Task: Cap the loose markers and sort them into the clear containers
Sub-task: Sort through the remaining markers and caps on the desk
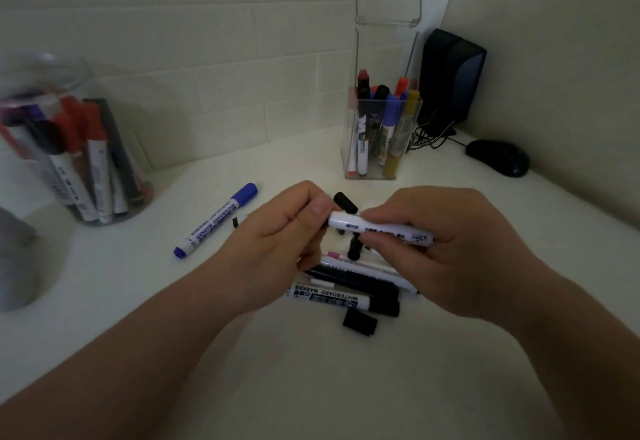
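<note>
**Marker Held in Both Hands**

The right hand [460, 249] grips the white-barrelled whiteboard marker [381, 230] by its barrel, level above the white table [311, 387]. The left hand [287, 235] pinches the marker's left end; whether a cap is there cannot be told. Beneath lie a pile of loose markers [346, 287] and a loose black cap [360, 323]. The square clear container [377, 162] and the round clear jar [69, 148] stand behind, both holding markers.
</note>
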### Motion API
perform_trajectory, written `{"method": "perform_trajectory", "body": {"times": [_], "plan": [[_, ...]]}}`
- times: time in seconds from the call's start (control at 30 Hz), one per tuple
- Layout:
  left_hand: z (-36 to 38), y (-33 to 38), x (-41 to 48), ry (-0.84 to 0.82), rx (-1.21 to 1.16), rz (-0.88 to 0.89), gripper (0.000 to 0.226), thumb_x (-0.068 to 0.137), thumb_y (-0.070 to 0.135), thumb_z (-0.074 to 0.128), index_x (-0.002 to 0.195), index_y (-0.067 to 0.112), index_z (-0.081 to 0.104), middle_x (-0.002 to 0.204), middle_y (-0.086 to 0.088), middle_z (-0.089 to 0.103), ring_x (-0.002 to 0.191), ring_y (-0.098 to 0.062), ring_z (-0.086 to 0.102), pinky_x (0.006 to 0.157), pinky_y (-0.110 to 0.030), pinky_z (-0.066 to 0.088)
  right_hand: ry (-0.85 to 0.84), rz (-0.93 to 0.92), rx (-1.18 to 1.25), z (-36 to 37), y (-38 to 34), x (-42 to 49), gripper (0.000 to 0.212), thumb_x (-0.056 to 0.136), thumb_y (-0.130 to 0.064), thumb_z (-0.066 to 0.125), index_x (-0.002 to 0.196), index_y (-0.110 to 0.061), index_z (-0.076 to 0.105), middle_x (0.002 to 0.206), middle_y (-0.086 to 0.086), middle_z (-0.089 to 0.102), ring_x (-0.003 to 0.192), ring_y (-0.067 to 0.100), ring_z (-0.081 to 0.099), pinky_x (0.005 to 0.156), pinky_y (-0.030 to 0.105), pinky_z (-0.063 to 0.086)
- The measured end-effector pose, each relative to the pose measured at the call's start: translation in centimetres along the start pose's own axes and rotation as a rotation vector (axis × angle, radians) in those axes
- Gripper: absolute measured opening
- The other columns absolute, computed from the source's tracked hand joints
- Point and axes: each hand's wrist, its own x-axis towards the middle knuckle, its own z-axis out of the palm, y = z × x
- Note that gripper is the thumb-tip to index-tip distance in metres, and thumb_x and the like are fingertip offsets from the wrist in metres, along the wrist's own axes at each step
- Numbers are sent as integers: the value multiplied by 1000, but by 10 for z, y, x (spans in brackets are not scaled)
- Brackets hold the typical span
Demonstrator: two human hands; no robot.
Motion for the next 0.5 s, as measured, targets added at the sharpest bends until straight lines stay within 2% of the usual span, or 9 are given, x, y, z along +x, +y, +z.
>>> {"method": "perform_trajectory", "body": {"times": [0.17,0.27,0.3,0.37,0.43,0.5], "plan": [[3,-3,3,21,-120,16,28,104,28,44,83,11,53,62,-2,32,54,-15,28,52,-24,36,37,8,-18,10,-1,0,24,91,-29,65,108,-15,76,85,-8,72,68,0,53,66,8,40],[-1,-3,4,8,-115,58,25,99,28,47,78,25,59,60,-2,34,52,-15,31,52,-26,36,69,123,118,8,-9,0,12,91,-28,70,99,-22,77,75,-12,71,60,7,58,54,11,42],[-3,-3,4,-2,-94,73,23,98,30,50,78,26,60,60,-1,35,51,-15,31,52,-28,35,66,245,259,7,-11,1,6,90,-27,72,91,-24,78,70,-10,71,54,9,57,50,14,41],[-6,-3,3,-13,-44,96,18,95,38,53,81,27,59,58,1,36,51,-18,31,52,-32,34,-28,589,743,6,-11,5,11,87,-20,72,77,-16,76,63,-1,69,41,12,43,41,24,33],[-6,-4,3,9,20,95,19,93,43,53,83,27,58,57,3,40,52,-22,33,53,-38,34,-132,855,1174,6,-10,9,12,80,-16,71,78,-5,71,61,11,63,39,13,28,39,23,18],[-4,-6,4,56,78,82,24,93,47,54,86,25,57,57,4,44,53,-24,38,56,-42,38,-169,885,1243,6,-8,11,16,76,-19,70,80,-4,68,63,14,62,40,12,26,41,24,15]]}}
